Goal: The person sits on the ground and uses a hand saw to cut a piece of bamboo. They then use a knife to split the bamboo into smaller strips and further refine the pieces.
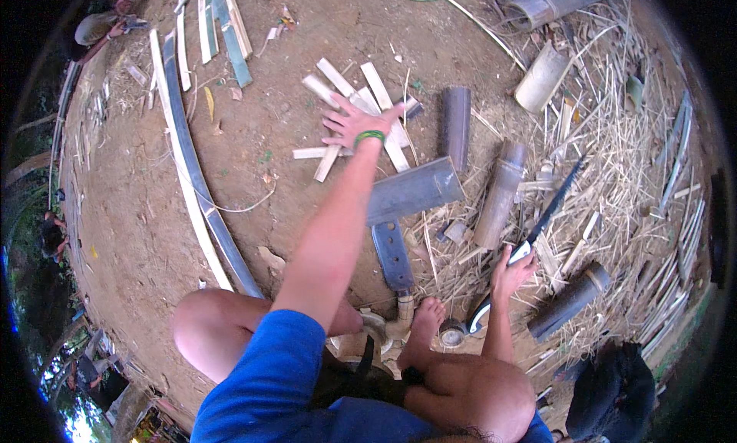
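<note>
My left hand (356, 125), with a green band at the wrist, is stretched out flat with fingers spread over a loose pile of pale split bamboo pieces (332, 74). Whether its palm presses on them I cannot tell. In my right hand (513, 276) is a hand saw (554, 205), gripped by its white and black handle, the dark blade pointing up and away to the right. Between my arms lies a wide dark bamboo half (414, 191). Nearer my feet is a bluish flat piece with holes (392, 255).
Bamboo sections (500, 193) and a dark upright tube (455, 128) lie right of centre. Shavings (606, 151) cover the ground at right. Long bamboo strips (192, 159) curve along the left. A dark cloth-like heap (612, 393) is at lower right; another person's hand (115, 30) shows at upper left.
</note>
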A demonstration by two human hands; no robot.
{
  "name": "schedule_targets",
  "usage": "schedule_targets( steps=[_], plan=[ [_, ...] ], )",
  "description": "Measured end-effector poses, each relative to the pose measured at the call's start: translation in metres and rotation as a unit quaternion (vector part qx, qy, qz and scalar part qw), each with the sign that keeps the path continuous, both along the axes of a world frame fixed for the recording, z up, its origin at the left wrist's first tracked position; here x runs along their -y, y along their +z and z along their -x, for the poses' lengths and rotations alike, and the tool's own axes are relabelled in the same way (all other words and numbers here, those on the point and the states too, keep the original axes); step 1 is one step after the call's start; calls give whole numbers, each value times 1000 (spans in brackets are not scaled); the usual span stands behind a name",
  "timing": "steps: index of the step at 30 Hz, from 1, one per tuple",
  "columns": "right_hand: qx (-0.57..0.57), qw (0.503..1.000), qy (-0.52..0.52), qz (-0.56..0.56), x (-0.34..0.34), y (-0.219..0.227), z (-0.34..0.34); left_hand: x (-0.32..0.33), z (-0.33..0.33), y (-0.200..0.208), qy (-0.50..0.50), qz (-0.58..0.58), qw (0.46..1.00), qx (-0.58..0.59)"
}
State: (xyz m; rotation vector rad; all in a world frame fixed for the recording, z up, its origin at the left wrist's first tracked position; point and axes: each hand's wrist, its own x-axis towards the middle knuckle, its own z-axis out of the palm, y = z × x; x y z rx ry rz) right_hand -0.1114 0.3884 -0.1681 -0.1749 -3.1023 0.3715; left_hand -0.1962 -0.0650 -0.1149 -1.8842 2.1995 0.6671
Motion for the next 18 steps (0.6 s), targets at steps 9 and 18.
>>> schedule_targets(
  steps=[9,18],
  plan=[
    [-37,999,7,-12,31,2,-5,6,-1,0,16,69,997,35],
    [-47,998,0,-38,25,-5,-3,32,-35,-9,-91,124,981,-119]
  ],
)
